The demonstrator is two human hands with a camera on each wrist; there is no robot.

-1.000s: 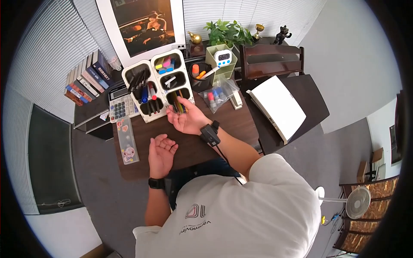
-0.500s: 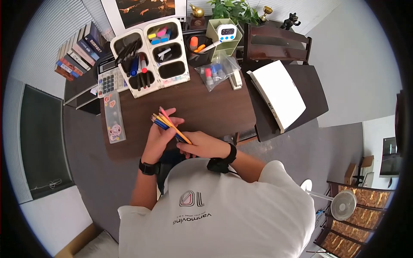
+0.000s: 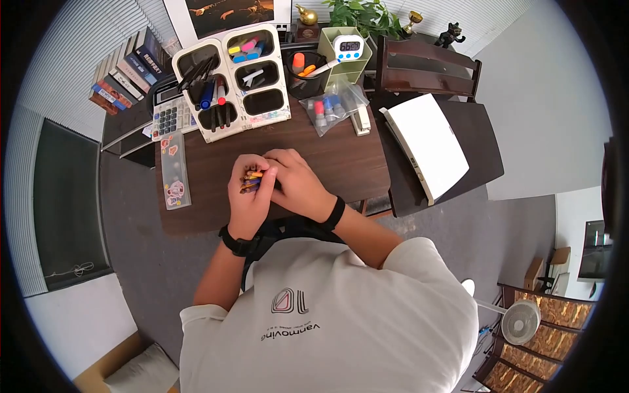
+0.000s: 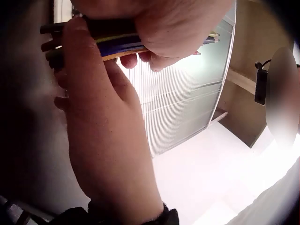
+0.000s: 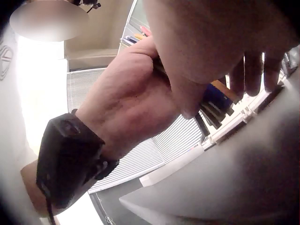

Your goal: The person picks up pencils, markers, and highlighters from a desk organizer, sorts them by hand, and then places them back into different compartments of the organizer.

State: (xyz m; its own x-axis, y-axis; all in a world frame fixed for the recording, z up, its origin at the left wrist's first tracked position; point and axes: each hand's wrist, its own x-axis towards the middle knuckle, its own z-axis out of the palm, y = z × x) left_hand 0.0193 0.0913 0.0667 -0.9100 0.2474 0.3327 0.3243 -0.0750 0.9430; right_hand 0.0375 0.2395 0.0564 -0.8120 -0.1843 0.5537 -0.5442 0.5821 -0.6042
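Note:
A bundle of colored pencils (image 3: pixel 251 178) is held between both hands over the front part of the table. My left hand (image 3: pixel 249 204) grips it, and in the left wrist view the thumb (image 4: pixel 84 56) lies across the pencils (image 4: pixel 122 46). My right hand (image 3: pixel 298 183) wraps the bundle from the other side, its thumb and fingers around the pencils (image 5: pixel 218 98) in the right wrist view. Pencil ends stick out past the hands; the middle is hidden. Beyond the hands stands a white desk organizer (image 3: pixel 237 98) with pens, markers and highlighters.
Left of the organizer are a calculator (image 3: pixel 173 120), a clear sticker-covered case (image 3: pixel 174 180) and books (image 3: pixel 128 72). To its right are a black mesh pen cup (image 3: pixel 306 82), a digital timer (image 3: pixel 348 47), a bag of small bottles (image 3: pixel 331 108), a stapler (image 3: pixel 360 120) and a white box (image 3: pixel 429 147).
The right hand has taken the pencils from the organizer's lower right compartment and brought them to the left hand. Both hands have since closed together around the bundle and moved slightly forward.

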